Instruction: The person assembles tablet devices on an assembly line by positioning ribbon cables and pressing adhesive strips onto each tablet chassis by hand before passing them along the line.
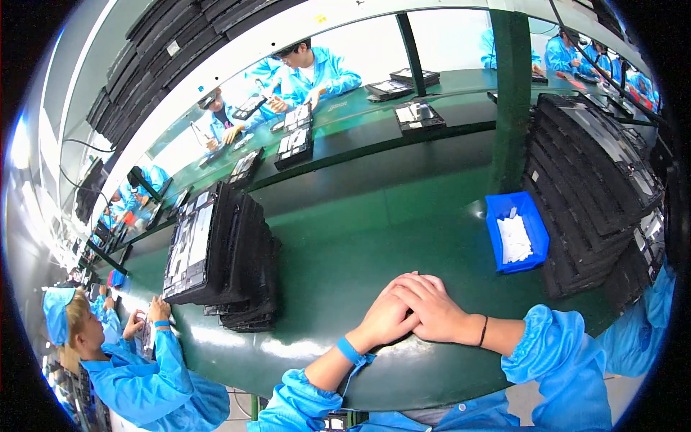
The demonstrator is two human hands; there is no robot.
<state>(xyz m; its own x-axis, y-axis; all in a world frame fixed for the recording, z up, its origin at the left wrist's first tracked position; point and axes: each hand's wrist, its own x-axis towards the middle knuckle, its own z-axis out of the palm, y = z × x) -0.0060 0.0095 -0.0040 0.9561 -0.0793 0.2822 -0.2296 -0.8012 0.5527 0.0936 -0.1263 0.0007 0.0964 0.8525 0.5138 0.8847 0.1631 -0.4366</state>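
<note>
Hands (432,308) rest clasped together over the desk (324,237), apparently a waiting step; any reach for the bin (535,214) first calls for parting them

Bright, cool light pours over everything, white glare streaking the worktop (345,230) along its near edge, and look, the view's far left rim is blown right out! Shadow swallows the side of the black stack (248,266) toward the worktop's left edge; mid-view reads crisp, but outward the white beam (317,29) bows hard and corners go black.
</note>
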